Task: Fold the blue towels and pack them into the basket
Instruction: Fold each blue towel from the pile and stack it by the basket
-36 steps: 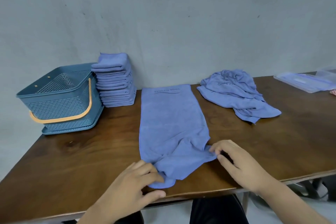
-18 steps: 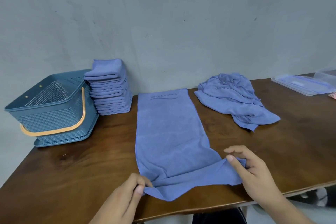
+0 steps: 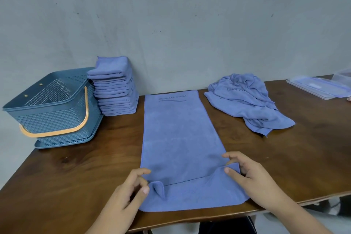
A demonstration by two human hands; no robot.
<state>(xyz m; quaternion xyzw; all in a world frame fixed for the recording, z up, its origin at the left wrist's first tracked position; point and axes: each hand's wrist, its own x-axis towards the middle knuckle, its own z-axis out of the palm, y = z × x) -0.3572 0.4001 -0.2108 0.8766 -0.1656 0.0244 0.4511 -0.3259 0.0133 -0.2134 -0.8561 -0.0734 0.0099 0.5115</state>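
A long blue towel (image 3: 176, 138) lies flat down the middle of the table, printed end toward the wall. A crosswise pleat is raised near its front end. My left hand (image 3: 125, 194) pinches the pleat's left end between thumb and forefinger. My right hand (image 3: 254, 178) pinches its right end. A stack of folded blue towels (image 3: 115, 89) stands at the back left. Beside it sits the blue basket (image 3: 47, 118) with an orange handle; I see no towels inside. A crumpled heap of blue towels (image 3: 247, 100) lies at the back right.
The brown wooden table (image 3: 76, 173) meets a grey wall at the back; its front edge runs just below my hands. A clear plastic lid and container (image 3: 321, 87) sit at the far right. Bare wood shows on both sides of the spread towel.
The towel's near end has been spread wider and flatter. Both hands shifted a little away from me and now lift a pleat across the towel. The camera has tilted.
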